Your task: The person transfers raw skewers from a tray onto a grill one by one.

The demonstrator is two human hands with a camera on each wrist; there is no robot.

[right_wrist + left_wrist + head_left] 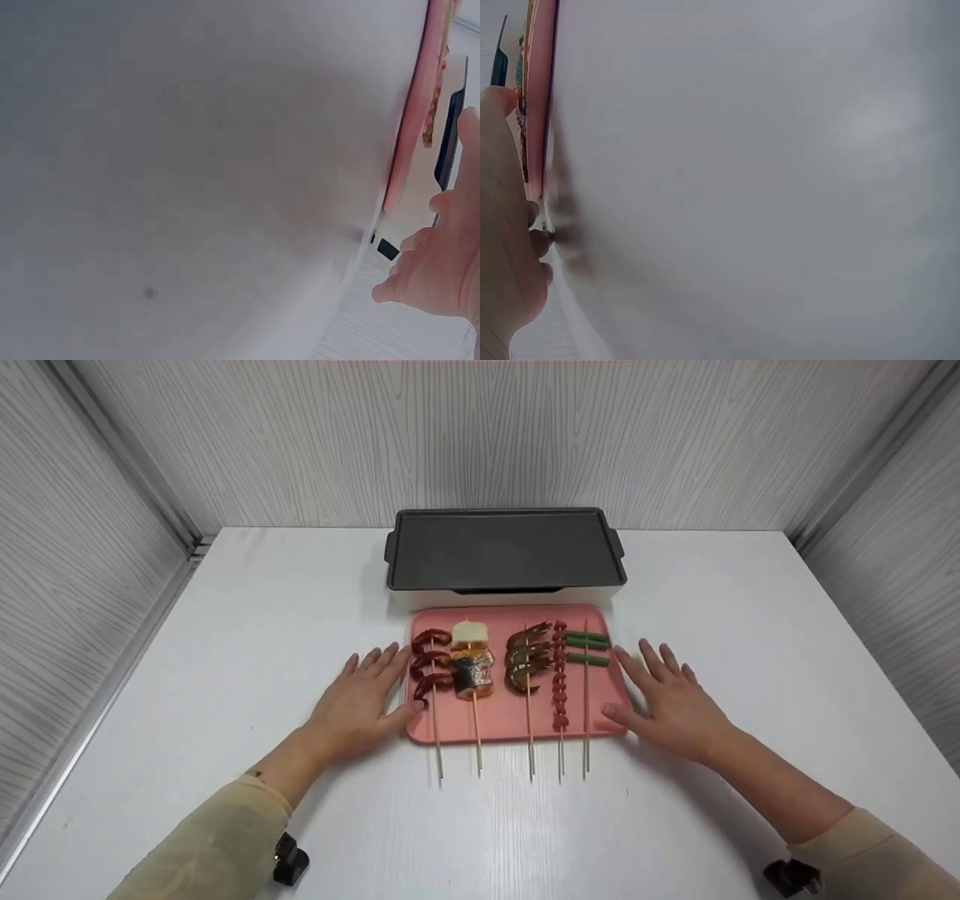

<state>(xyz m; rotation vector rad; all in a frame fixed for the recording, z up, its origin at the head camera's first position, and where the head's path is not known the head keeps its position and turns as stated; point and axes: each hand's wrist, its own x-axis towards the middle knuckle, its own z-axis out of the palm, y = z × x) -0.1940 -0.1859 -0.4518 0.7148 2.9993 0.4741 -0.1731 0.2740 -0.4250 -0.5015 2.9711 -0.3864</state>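
Observation:
A pink tray (502, 720) holds several skewers side by side, their bare stick ends jutting over its front edge. From left to right come dark red curled pieces (431, 658), a skewer with a white block and browned dark-skinned chunks (472, 675), shrimp (525, 656), small red meat pieces (560, 682) and green bean-like lengths (587, 660). My left hand (352, 705) lies at the tray's left side with fingers spread, the thumb over the rim. On the opposite side my right hand (675, 709) is spread too, its thumb and forefinger at the right edge. Neither hand grips anything.
Right behind the tray stands a tabletop grill with a flat dark plate (499, 547) and a white base (420, 599). The white table (480, 832) has wood-patterned panels (495, 442) at the back and sides.

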